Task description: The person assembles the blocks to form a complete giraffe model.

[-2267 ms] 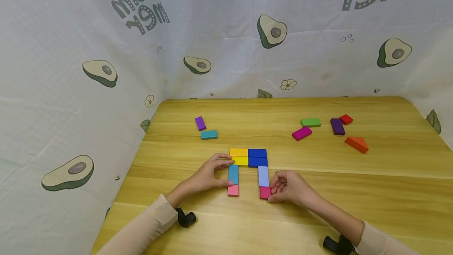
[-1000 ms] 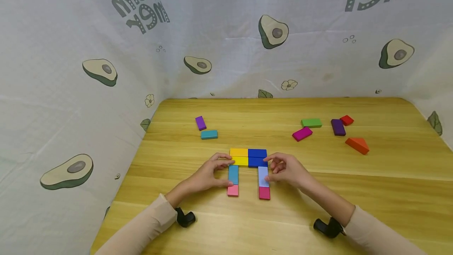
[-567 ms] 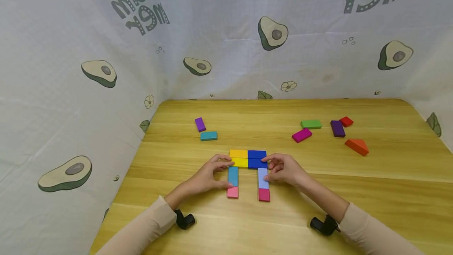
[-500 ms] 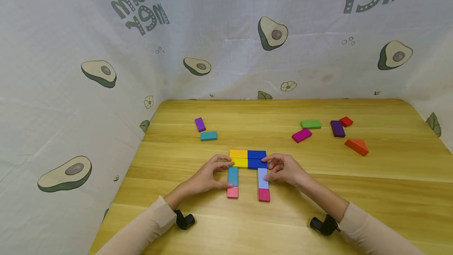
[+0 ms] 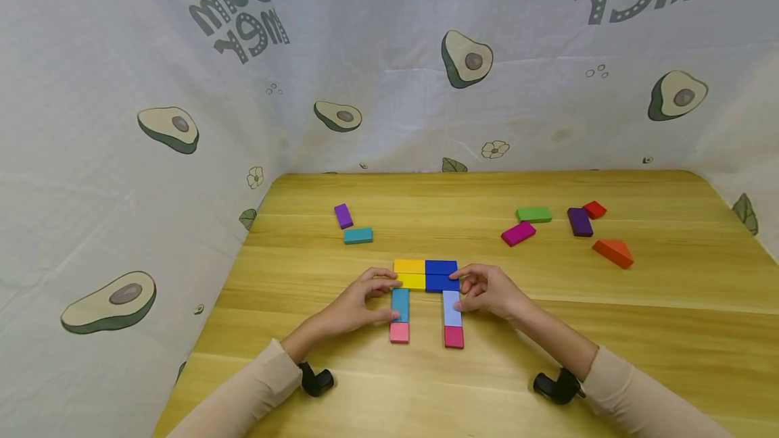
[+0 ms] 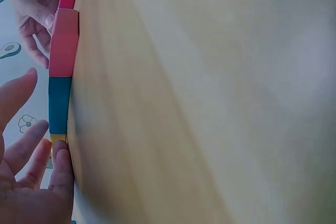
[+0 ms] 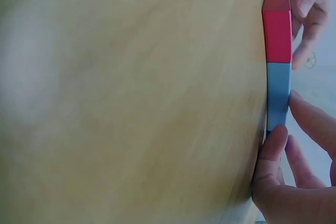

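Observation:
Flat coloured blocks form an arch on the table. Its top joins two yellow blocks (image 5: pixel 410 267) and two dark blue blocks (image 5: pixel 441 267). The left leg is a teal block (image 5: pixel 399 303) above a pink block (image 5: pixel 399 333); the right leg is a light blue block (image 5: pixel 451 316) above a crimson block (image 5: pixel 453 337). My left hand (image 5: pixel 359 303) has fingertips at the near yellow block's left end and its thumb by the teal block. My right hand (image 5: pixel 494 293) touches the near dark blue block with the index finger, thumb at the light blue block.
At the back left lie a purple block (image 5: pixel 343 215) and another teal block (image 5: pixel 358 236). Back right are a green block (image 5: pixel 533 215), a magenta block (image 5: pixel 518 233), a dark purple block (image 5: pixel 580 222), a red block (image 5: pixel 594 209) and an orange triangular block (image 5: pixel 613 253). Printed cloth (image 5: pixel 389 39) surrounds the table.
My right hand has moved from the crimson block up to the light blue and dark blue blocks, then stayed there. My left thumb has shifted slightly off the pink block's edge.

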A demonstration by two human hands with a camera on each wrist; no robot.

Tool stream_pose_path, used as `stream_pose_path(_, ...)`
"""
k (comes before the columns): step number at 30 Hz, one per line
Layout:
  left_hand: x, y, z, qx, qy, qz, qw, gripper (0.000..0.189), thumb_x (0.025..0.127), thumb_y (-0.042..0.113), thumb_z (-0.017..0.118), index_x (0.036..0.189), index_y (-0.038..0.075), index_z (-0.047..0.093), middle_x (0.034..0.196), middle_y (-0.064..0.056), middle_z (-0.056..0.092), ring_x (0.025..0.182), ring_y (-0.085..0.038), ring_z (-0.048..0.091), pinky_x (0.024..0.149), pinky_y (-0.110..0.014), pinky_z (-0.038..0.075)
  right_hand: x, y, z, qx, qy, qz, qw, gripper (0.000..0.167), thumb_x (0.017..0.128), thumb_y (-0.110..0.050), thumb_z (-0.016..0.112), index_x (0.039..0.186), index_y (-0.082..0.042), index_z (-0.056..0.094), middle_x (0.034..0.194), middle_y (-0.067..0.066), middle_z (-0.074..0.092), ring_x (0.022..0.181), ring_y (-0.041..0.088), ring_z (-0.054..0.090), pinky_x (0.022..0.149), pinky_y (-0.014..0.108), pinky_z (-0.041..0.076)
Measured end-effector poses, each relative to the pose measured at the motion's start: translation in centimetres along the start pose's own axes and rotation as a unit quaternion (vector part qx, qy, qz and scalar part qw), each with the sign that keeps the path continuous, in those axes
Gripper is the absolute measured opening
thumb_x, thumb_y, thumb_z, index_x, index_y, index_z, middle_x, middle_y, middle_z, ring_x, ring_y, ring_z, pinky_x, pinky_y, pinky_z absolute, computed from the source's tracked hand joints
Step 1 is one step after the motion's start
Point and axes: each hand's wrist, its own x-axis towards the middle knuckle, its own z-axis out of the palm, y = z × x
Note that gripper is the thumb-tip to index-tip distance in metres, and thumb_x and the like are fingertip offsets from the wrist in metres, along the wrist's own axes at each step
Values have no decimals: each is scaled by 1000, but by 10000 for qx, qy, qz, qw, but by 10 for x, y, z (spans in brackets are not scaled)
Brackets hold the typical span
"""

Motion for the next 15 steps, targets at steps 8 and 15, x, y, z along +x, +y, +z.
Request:
stream_pose_path(8,1,0,-8,-279,117,40,9995,44,95,16,71,136,8,59,140,-7,48,122,-25,53,108,-38,43,-1,-1,0,40,-4,48,10000,52,76,10,82,122,14,59,88,15,57,69,18,53,58,20,48)
stream_pose_path(15,8,7,-34,19,635,143,9979,40,96,13,69,134,4,60,133,-11,57,118,-32,56,102,-45,48,-1,-1,1,67,-12,73,10000,51,76,10,81,122,14,59,88,15,58,69,18,53,58,20,48)
